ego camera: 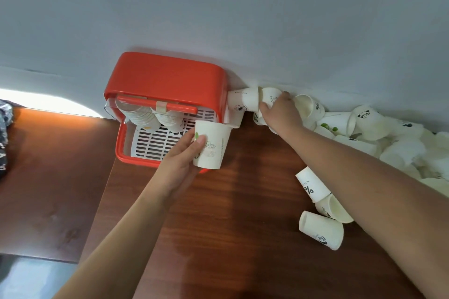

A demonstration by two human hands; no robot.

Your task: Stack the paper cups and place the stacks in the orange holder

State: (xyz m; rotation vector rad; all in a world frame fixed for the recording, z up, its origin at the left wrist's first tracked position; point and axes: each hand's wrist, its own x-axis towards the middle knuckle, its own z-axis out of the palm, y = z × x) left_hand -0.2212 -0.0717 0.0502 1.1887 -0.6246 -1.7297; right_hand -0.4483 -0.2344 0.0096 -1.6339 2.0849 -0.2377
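Our L hand (184, 155) gripped a green-print cup (212, 150) upright, thumb across its side, w/ the orange holder (165, 77) just beyond the fingers. Two cup stacks (145, 118) lay inside it. Our R hand (279, 111) curled round a white cup (272, 97) at the wall. A loose cup pile (388, 143) spread to that hand's right. Three stray cups (320, 229) lay by the R forearm on the wooden table (243, 201).

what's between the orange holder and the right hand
Head view: a white cup lying on its side, narrow base toward the orange holder, wide mouth toward the right hand, which grips another cup.
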